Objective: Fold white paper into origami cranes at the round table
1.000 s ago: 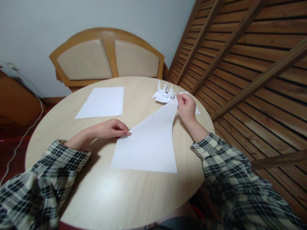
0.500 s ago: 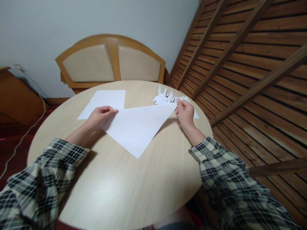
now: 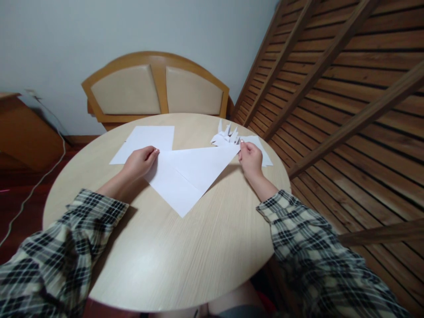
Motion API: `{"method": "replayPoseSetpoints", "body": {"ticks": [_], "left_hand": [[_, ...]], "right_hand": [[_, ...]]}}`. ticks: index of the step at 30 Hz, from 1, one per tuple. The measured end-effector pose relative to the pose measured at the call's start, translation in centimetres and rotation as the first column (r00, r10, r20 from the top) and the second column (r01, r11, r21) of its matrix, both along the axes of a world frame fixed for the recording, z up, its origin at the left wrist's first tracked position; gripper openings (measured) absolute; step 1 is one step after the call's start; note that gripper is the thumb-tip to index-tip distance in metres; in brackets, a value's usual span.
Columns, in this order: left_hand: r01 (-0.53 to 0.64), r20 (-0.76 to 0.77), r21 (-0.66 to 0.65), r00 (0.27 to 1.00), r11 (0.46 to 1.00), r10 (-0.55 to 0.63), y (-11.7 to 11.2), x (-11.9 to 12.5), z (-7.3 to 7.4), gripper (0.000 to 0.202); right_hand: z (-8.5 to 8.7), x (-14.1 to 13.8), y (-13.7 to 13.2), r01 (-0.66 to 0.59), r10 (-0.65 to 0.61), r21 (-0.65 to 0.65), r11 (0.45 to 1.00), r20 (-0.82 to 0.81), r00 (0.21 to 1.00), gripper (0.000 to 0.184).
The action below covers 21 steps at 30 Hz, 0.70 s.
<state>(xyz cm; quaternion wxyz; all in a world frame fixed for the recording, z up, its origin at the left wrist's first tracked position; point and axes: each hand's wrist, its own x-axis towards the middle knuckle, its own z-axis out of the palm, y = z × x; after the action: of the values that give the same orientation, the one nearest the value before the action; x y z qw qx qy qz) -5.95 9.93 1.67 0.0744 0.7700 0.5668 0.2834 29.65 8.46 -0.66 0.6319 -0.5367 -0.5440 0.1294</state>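
A white sheet of paper [image 3: 190,170], folded into a triangular shape, is stretched between my two hands over the table. Its point faces me, and a faint crease runs across its middle. My left hand [image 3: 141,162] pinches the upper left part between thumb and fingers. At the upper right corner, my right hand [image 3: 251,157] is closed on the paper. Just beyond that corner stand several folded white paper figures [image 3: 225,136] with pointed tips. Behind my left hand lies a flat white sheet [image 3: 149,138].
More white paper [image 3: 266,157] lies beyond my right hand near the round table's [image 3: 159,260] right edge. A padded wooden headboard [image 3: 155,84] stands behind the table. Wooden slats [image 3: 347,110] rise on the right, and a white cable [image 3: 39,180] runs along the left floor.
Both hands have shifted slightly left with the paper, and its lower point has moved left too. A crease line now shows on its face. The camera view has shifted a little.
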Motion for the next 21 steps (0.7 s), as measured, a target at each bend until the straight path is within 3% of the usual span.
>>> {"method": "replayPoseSetpoints", "body": {"ticks": [3, 7, 16, 21], "left_hand": [[-0.014, -0.070, -0.012, 0.997, 1.000, 0.013, 0.16, -0.13, -0.12, 0.030], [-0.003, -0.053, -0.026, 0.999, 1.000, 0.002, 0.40, -0.35, -0.32, 0.031], [0.026, 0.120, -0.128, 0.993, 0.991, -0.010, 0.12, -0.40, 0.07, 0.031], [0.082, 0.289, -0.181, 0.957, 0.980, -0.027, 0.07, -0.81, -0.25, 0.033]], "right_hand": [[0.29, -0.18, -0.32, -0.002, 0.002, 0.003, 1.000, 0.010, 1.000, 0.046], [0.57, -0.27, -0.59, 0.007, -0.007, -0.007, 1.000, 0.052, 0.999, 0.045], [0.49, -0.35, -0.66, -0.012, 0.012, -0.008, 1.000, 0.053, 0.999, 0.043], [0.37, -0.35, -0.44, -0.057, 0.057, 0.004, 0.998, 0.002, 0.998, 0.045]]}}
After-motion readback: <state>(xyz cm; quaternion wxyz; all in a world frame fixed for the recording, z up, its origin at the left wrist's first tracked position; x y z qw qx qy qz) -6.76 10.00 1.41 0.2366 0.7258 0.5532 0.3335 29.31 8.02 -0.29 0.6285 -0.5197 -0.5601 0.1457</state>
